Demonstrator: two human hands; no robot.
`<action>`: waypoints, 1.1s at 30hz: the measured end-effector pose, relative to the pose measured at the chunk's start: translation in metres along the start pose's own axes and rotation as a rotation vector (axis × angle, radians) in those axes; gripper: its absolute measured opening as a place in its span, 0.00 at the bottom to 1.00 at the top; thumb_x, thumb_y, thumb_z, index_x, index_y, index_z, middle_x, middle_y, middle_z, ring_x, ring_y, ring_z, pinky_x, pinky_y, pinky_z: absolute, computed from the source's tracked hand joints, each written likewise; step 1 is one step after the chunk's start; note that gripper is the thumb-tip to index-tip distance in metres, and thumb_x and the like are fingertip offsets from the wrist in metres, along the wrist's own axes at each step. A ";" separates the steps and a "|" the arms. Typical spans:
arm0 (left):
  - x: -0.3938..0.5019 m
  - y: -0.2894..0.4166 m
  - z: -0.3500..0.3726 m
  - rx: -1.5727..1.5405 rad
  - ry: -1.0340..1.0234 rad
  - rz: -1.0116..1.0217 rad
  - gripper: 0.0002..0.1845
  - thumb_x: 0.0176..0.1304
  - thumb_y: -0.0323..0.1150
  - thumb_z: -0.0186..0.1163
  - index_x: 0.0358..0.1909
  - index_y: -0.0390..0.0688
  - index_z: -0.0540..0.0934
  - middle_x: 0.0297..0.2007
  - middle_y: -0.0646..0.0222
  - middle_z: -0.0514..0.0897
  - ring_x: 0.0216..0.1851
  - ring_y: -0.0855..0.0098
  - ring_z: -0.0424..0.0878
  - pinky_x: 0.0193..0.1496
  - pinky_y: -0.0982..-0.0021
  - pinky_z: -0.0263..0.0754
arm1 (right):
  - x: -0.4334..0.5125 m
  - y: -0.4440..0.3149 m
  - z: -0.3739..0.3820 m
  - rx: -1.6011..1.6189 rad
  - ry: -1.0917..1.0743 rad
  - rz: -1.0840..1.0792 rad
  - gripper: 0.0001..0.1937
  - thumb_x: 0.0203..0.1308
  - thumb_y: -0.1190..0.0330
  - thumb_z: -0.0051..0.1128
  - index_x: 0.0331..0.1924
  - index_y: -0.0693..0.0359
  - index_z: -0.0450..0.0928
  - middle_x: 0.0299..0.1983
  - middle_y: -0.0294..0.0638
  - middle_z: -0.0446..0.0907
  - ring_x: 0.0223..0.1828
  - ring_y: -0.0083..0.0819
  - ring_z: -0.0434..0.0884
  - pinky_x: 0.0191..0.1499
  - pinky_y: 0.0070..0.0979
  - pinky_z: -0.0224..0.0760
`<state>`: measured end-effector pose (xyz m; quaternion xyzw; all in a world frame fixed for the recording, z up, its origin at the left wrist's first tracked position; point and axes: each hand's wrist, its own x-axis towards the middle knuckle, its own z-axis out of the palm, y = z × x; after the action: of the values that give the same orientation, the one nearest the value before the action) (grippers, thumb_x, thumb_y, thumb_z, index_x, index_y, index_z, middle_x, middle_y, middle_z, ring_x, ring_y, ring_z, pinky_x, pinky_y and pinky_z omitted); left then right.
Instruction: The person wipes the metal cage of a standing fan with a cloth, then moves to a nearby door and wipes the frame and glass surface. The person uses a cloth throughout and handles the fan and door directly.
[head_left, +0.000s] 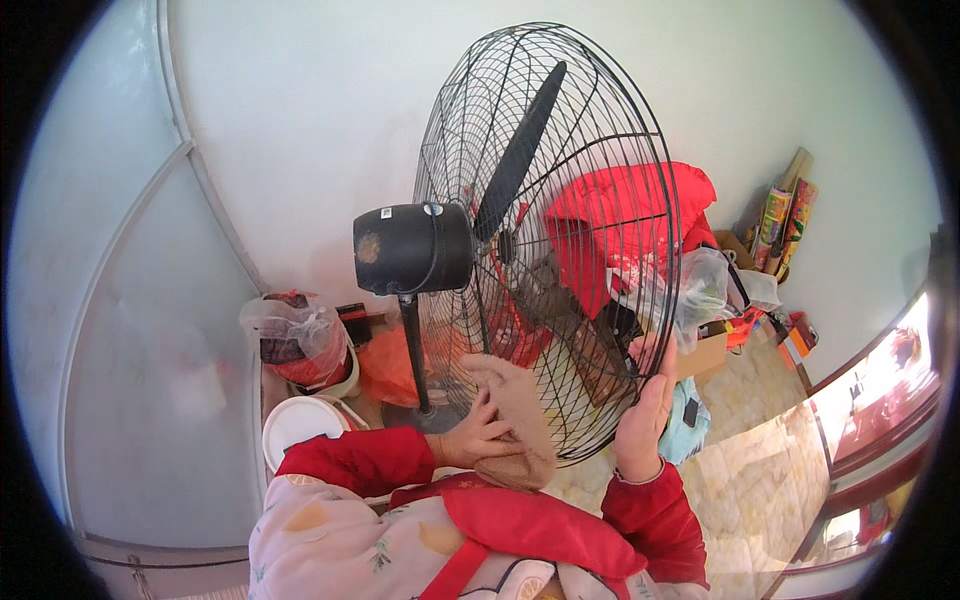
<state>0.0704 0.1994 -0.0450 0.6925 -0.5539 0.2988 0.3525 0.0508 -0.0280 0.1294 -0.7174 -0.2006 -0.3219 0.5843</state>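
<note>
Before me stands a large black pedestal fan, its round wire guard (551, 150) facing right and its motor housing (412, 247) on the left. My left hand (480, 435) presses a folded beige cloth (517, 412) against the lower rear side of the guard. At the guard's front rim, my right hand (646, 420) rests with its fingers up along the wires; whether they curl around the rim is hard to tell. Inside the cage a dark fan blade (525, 150) slants upward. The fan's pole (414, 352) runs down to a round base (427, 416).
Behind the fan lie a red padded garment (630, 202), a clear plastic bag (701, 289) and a cardboard box (705, 356). Left of it are a white-lidded bucket (304, 427) and a bag-covered bucket (307, 345). A frosted glass partition (150, 360) borders the left; rolled papers (787, 217) lean at right.
</note>
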 end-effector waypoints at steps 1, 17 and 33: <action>-0.005 0.002 -0.001 -0.017 -0.021 -0.012 0.25 0.50 0.40 0.63 0.55 0.59 0.82 0.58 0.59 0.70 0.62 0.39 0.62 0.60 0.23 0.44 | -0.001 0.001 0.000 0.000 0.004 0.007 0.33 0.77 0.50 0.31 0.74 0.68 0.52 0.60 0.44 0.70 0.59 0.33 0.71 0.66 0.33 0.59; 0.288 -0.078 -0.147 0.331 0.344 -0.142 0.34 0.58 0.34 0.67 0.67 0.42 0.68 0.70 0.53 0.61 0.73 0.45 0.51 0.74 0.53 0.46 | 0.003 0.000 0.006 0.189 0.010 0.055 0.28 0.77 0.59 0.29 0.72 0.71 0.55 0.58 0.43 0.70 0.59 0.31 0.69 0.67 0.31 0.56; -0.036 0.034 0.059 -0.048 0.019 -0.269 0.21 0.49 0.39 0.62 0.48 0.63 0.85 0.52 0.68 0.71 0.62 0.39 0.63 0.66 0.22 0.36 | 0.004 0.001 -0.015 0.327 -0.249 0.033 0.32 0.74 0.56 0.40 0.74 0.68 0.52 0.66 0.39 0.64 0.67 0.29 0.63 0.71 0.29 0.49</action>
<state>0.0312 0.1672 -0.1025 0.7489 -0.4599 0.2420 0.4112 0.0510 -0.0432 0.1331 -0.6505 -0.3089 -0.1841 0.6690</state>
